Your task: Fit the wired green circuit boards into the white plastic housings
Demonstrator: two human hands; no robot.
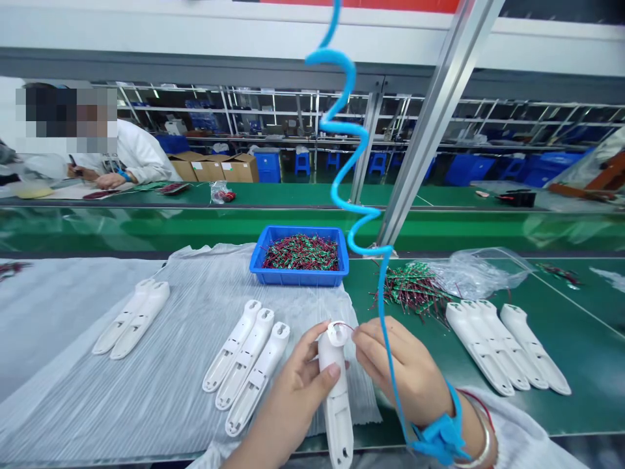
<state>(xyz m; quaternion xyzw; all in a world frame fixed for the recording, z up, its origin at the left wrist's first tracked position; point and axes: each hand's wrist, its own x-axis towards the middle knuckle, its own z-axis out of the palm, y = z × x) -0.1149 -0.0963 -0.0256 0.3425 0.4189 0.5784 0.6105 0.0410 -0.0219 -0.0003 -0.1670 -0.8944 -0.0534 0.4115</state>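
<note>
White plastic handle housing [333, 384] sits upright at the near edge of the green workbench [581, 371], gripped by the curled left hand [293, 391] to steady it, while the right hand [405, 365] pinches a thin red wire [344, 325] at its open top.

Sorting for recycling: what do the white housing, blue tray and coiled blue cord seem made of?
The white housing looks like moulded matte plastic, smooth and curved. The blue tray seems rigid plastic, slightly glossy. The coiled blue cord looks like glossy flexible plastic, holding its spiral.
</note>
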